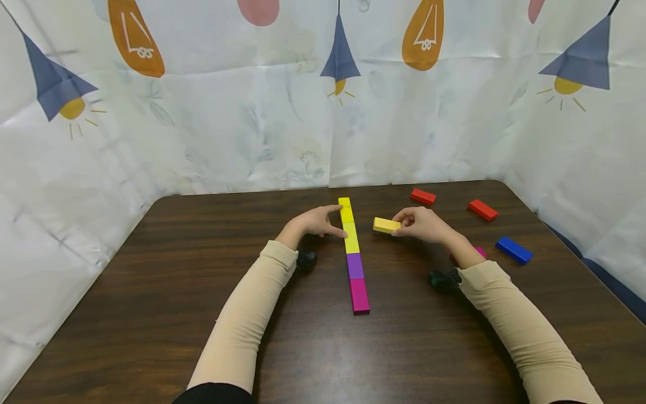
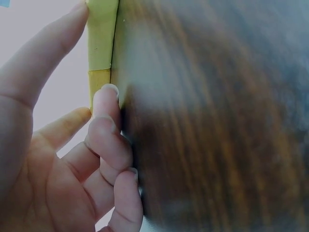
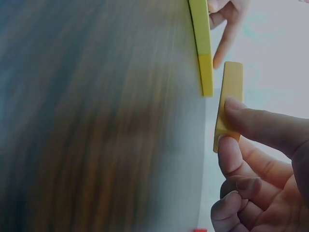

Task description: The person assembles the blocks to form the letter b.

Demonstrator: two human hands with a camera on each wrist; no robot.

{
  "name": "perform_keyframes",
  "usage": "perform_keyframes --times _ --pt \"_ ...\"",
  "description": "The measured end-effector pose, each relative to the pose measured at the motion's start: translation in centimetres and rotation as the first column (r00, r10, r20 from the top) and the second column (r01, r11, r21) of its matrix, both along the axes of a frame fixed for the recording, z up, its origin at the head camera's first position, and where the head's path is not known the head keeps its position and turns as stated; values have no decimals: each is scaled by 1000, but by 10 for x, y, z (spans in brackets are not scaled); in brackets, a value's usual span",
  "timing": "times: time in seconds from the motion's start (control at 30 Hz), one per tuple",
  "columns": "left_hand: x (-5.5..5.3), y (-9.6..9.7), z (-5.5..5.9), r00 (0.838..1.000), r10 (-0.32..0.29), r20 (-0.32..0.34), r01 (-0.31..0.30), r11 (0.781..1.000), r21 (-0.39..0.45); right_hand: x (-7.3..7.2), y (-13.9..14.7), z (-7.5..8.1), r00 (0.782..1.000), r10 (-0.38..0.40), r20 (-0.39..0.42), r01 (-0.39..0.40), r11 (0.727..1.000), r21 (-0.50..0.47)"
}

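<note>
A straight row runs away from the person in the head view: a magenta block (image 1: 359, 296) nearest, then a purple block (image 1: 355, 266), a greenish-yellow block (image 1: 351, 240) and a yellow block (image 1: 346, 213) farthest. My left hand (image 1: 317, 221) touches the row's left side, its thumb at the greenish-yellow block and its extended index finger at the yellow one. The left wrist view shows its other fingers loosely bent near the table. Right of the row, my right hand (image 1: 423, 224) pinches a pale yellow block (image 1: 386, 225) between thumb and fingers, apart from the row.
Two red blocks (image 1: 423, 196) (image 1: 483, 210) lie toward the back right of the dark wooden table (image 1: 166, 314). A blue block (image 1: 513, 250) is nearer on that side. A magenta piece (image 1: 480, 252) is partly hidden behind the right wrist. A patterned curtain (image 1: 212, 129) hangs behind.
</note>
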State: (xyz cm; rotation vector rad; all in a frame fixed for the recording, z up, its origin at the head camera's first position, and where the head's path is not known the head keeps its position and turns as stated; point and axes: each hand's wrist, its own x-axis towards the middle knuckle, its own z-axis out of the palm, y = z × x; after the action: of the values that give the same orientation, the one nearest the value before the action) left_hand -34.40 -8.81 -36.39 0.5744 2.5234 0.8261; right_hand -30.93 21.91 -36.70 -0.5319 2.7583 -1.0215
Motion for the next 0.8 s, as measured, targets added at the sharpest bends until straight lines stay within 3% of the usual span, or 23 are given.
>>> perform_keyframes --times 0.8 --pt "0 -1 0 1000 6 7 -6 1000 -4 -8 -26 -1 998 61 23 -62 998 29"
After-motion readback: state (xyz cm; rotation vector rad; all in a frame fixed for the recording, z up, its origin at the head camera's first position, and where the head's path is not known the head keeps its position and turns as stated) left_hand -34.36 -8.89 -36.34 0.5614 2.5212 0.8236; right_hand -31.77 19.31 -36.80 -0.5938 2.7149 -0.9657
